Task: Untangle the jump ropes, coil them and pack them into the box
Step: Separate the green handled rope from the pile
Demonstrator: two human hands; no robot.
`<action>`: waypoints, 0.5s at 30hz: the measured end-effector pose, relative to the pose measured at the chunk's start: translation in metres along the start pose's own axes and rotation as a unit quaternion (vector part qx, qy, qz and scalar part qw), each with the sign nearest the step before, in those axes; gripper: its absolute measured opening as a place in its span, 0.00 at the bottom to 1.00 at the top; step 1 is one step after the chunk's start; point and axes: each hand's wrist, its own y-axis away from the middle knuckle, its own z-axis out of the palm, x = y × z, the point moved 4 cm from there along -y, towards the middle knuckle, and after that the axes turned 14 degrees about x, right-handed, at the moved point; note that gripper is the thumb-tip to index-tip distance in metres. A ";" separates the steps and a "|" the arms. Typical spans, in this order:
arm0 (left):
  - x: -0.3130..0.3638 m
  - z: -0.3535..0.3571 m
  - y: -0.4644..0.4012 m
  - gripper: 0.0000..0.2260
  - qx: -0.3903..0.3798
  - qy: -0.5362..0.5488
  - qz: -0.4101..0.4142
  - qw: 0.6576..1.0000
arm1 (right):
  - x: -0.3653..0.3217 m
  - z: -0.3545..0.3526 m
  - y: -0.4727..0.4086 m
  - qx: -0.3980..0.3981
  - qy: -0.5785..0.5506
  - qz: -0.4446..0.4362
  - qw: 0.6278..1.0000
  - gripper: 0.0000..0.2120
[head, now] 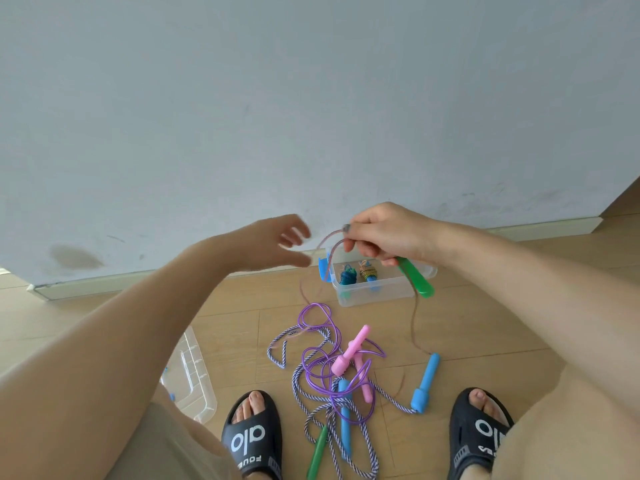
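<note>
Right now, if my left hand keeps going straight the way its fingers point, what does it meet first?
Probably the thin rope arching from the right hand, which grips the green handle. The left hand is open, fingers pointing right toward it. Depth is unclear, so it might pass in front.

A clear plastic box (375, 289) sits open on the floor, holding two coiled ropes (358, 273). Nearer, purple (313, 317) and striped ropes (332, 427) lie tangled among pink (349, 355), blue (424, 384) and green handles (317, 453). Another green handle (417, 280) is held aloft.
</note>
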 end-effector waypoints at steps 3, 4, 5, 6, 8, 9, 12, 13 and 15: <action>0.042 0.007 0.006 0.06 -0.010 0.066 0.072 0.995 | -0.006 0.013 0.000 -0.009 -0.012 -0.009 1.000 0.13; 0.047 0.008 0.008 0.04 -0.011 0.060 0.084 0.995 | -0.007 0.015 0.000 -0.006 -0.013 -0.012 1.000 0.13; 0.049 0.008 0.009 0.04 -0.005 0.054 0.091 0.994 | -0.008 0.015 0.000 -0.002 -0.014 -0.015 1.000 0.13; 0.049 0.007 0.010 0.05 0.004 0.060 0.091 0.994 | -0.009 0.014 0.001 0.005 -0.014 -0.018 1.000 0.13; 0.047 0.002 0.010 0.06 0.023 0.088 0.081 0.993 | -0.010 0.013 0.000 0.016 -0.014 -0.021 1.000 0.13; 0.046 -0.001 0.011 0.05 0.024 0.090 0.078 0.993 | -0.009 0.013 0.000 0.019 -0.014 -0.020 1.000 0.13; 0.044 -0.003 0.010 0.01 0.002 0.062 0.067 0.996 | -0.008 0.013 0.001 0.019 -0.006 -0.019 1.000 0.13; 0.041 -0.003 0.009 0.01 -0.005 0.047 0.060 0.997 | -0.008 0.013 0.001 0.016 0.000 -0.020 1.000 0.13; 0.031 -0.005 0.008 0.02 -0.014 0.000 0.051 0.999 | -0.007 0.011 0.002 0.014 0.014 -0.022 1.000 0.13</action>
